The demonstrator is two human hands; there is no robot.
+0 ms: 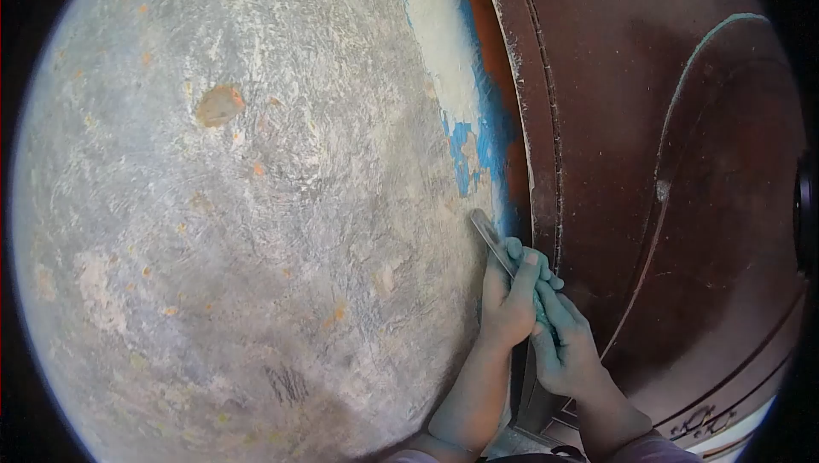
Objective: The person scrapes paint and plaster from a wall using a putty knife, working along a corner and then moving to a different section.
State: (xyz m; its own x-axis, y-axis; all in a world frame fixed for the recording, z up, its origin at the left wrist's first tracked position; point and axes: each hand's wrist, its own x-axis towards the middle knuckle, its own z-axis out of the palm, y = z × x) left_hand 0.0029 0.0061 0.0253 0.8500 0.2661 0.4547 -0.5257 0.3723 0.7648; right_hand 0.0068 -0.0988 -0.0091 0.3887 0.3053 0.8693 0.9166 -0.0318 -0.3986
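You have both hands together near the right edge of a rough, mottled grey plaster wall (pixel 256 250). The fingers of your left hand (pixel 512 305) are closed around a narrow, flat grey metal tool, the thumb lying along it. The fingers of your right hand (pixel 565 339) grip its lower end, just beside the left hand, though the overlapping hands hide much of that part. The tool's exposed blade (pixel 493 239) slants up and left, its tip at the wall's right edge, just below a flaking strip of bright blue paint (pixel 490 143); you cannot tell whether the tip presses on the plaster. Above, a smooth cream patch (pixel 439 36) runs along the same edge toward the top. To your right stands a dark reddish-brown panel (pixel 614 122), crossed by a pale curved line (pixel 674 113). A tan, oval blemish (pixel 220 106) marks the wall's upper left.
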